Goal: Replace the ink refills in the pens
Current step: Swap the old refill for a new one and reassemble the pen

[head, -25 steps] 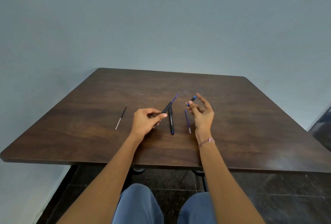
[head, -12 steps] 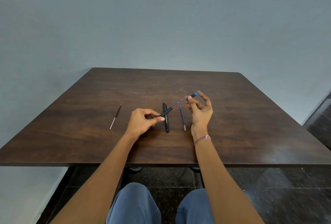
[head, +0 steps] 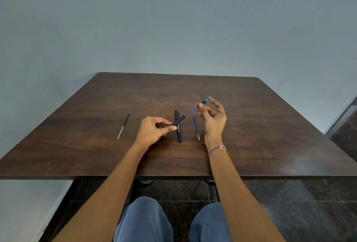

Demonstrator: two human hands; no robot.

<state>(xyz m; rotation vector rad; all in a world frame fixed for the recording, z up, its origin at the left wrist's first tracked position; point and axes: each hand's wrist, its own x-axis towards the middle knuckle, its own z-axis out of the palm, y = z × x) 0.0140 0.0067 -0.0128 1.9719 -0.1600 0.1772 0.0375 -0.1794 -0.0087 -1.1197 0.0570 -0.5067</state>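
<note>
My left hand [head: 152,131] pinches a black pen barrel [head: 178,120] that points up and to the right. A thin blue refill [head: 189,113] sticks out of its end and runs to the pen's blue tip piece [head: 204,102], held between the thumb and fingers of my right hand [head: 214,118]. A second black pen [head: 178,126] lies on the table under the barrel. A loose blue refill [head: 196,126] lies just right of it, and a dark refill [head: 124,125] lies apart at the left.
The dark wooden table [head: 251,125] stands against a plain grey wall. Its front edge runs just above my knees in blue jeans [head: 146,220]. A dark tiled floor shows below and at the right.
My right hand has moved up and to the right with the tip piece, so more of the blue refill shows between it and the barrel. The left hand stays put.
</note>
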